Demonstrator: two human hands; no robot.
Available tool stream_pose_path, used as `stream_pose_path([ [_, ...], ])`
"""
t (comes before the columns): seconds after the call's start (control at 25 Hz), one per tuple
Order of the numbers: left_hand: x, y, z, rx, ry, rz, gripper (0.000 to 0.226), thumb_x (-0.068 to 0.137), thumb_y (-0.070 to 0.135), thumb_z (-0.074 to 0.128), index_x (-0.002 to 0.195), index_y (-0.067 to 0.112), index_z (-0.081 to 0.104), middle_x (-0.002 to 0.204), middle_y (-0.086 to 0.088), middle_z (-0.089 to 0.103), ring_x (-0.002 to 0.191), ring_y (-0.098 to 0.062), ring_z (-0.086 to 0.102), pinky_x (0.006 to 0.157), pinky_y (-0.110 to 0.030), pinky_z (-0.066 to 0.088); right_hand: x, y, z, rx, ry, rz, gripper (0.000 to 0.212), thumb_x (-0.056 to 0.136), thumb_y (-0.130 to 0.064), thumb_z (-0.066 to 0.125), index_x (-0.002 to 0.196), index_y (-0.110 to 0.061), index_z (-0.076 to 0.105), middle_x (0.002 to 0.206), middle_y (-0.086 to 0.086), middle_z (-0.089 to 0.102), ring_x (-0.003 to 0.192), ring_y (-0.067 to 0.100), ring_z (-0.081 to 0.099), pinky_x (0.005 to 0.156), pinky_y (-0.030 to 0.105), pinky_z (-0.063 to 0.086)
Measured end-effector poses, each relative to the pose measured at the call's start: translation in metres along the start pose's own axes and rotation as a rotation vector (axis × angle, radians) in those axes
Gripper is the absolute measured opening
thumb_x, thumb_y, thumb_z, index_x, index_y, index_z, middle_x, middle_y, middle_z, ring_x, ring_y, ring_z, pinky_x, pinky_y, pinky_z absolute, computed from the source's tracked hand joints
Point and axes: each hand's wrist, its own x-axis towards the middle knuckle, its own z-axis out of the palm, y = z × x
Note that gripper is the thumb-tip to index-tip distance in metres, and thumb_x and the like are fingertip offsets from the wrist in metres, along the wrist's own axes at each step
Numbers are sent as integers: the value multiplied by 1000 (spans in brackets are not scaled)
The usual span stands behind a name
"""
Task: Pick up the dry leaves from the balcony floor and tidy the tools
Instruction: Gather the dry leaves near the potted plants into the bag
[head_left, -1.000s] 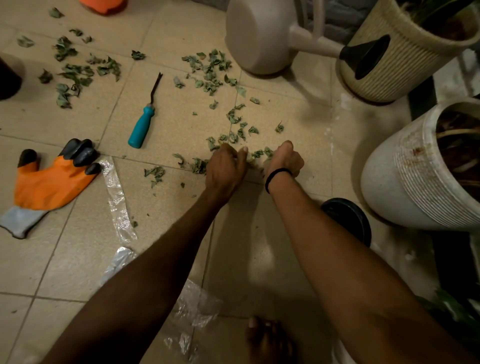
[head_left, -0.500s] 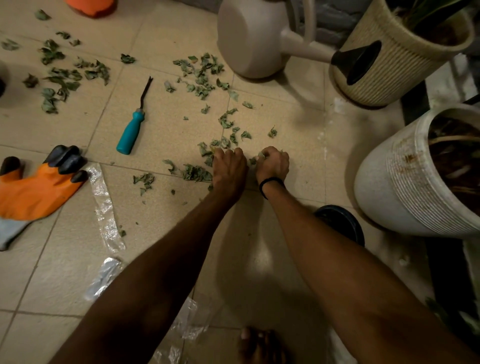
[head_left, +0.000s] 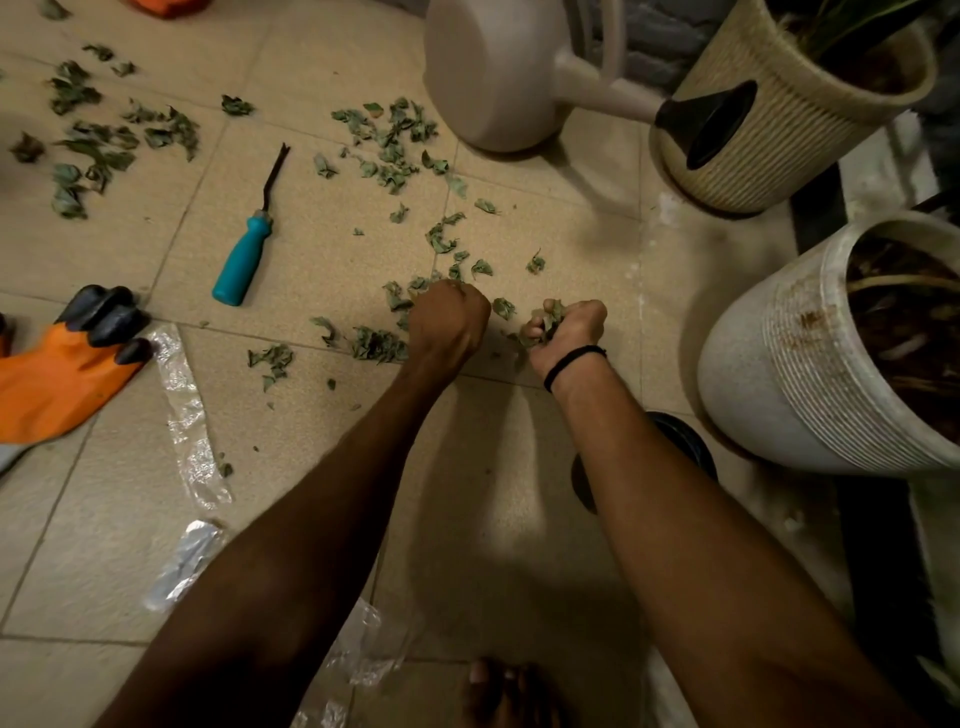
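Note:
Dry green leaves (head_left: 388, 144) lie scattered over the beige tiled floor, with another patch at the far left (head_left: 98, 140). My right hand (head_left: 569, 327) is raised a little off the tiles and grips a bunch of dry leaves (head_left: 546, 326). My left hand (head_left: 448, 321) is curled into a fist on the floor among the leaves; its back hides whatever it holds. A weeder tool with a teal handle (head_left: 244, 254) lies on the floor to the left. An orange glove with black fingertips (head_left: 67, 364) lies at the left edge.
A beige watering can (head_left: 498, 73) stands at the back, its black rose against a woven pot (head_left: 779, 119). A white ribbed pot (head_left: 810, 364) stands at right, a black saucer (head_left: 685, 447) beside it. Clear plastic wrap (head_left: 189, 415) lies on the tiles. A bare foot (head_left: 498, 691) shows at the bottom.
My right hand has closed round a bunch of leaves and lifted it off the tiles, turning palm sideways. My left hand stays curled among the leaves. The camera has shifted slightly.

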Motion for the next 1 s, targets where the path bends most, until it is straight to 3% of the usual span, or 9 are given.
stream_pose_path([
  [0.12,-3,0,10,86,128,212,55,107,37,29,65,11,54,59,-6,51,50,-23,49,50,-28,26,-5,-3,-2,114,-34,61,20,87,-17,32,68,-16,38,46,-1,41,46,15,34,42,20,23],
  [0.28,4,4,19,273,31,187,20,106,15,36,110,4,53,87,-7,56,73,-21,49,62,-32,31,2,-8,-4,142,-36,88,29,92,-14,24,69,-14,41,55,0,39,42,12,29,38,19,22],
  [0.4,5,-2,31,374,-52,208,31,99,5,42,130,2,44,117,-22,53,95,-31,52,71,-32,37,8,-14,-5,-5,73,8,26,93,-7,28,83,-6,52,65,4,48,43,12,31,37,19,26],
  [0.48,5,-3,38,456,-41,272,36,102,15,39,135,1,42,125,-23,50,106,-34,50,80,-35,41,12,-16,-6,-194,148,-93,24,93,-2,36,85,-4,58,74,7,57,48,14,43,42,20,37],
  [0.56,6,-1,44,510,-33,330,40,106,32,39,132,2,46,122,-21,53,107,-35,52,86,-42,46,26,-14,-8,-530,221,-247,19,96,-6,46,93,-3,64,95,13,69,74,22,64,64,28,54],
  [0.64,9,-3,49,596,-11,349,46,103,46,42,127,8,50,120,-16,54,104,-33,53,85,-43,47,35,-7,-10,-858,248,-381,28,100,-22,51,115,-1,63,116,16,66,103,29,64,77,28,49],
  [0.76,11,-5,55,695,-46,367,34,105,31,38,126,10,56,119,-9,50,105,-26,52,88,-42,43,41,9,-14,-1142,211,-566,44,97,-32,58,126,-1,49,124,19,58,112,33,58,82,33,46],
  [0.88,10,5,52,477,-52,267,34,106,14,38,134,-3,46,123,-17,53,107,-31,54,96,-43,41,46,13,-12,-1268,213,-700,35,99,-26,55,124,-1,51,119,19,59,109,31,58,76,27,38],
  [1.0,10,9,36,189,-5,161,26,102,3,36,127,-3,43,95,-12,59,80,-25,57,63,-21,43,47,7,1,-1084,233,-640,29,100,-18,47,121,2,49,105,15,60,102,30,61,70,26,38],
])
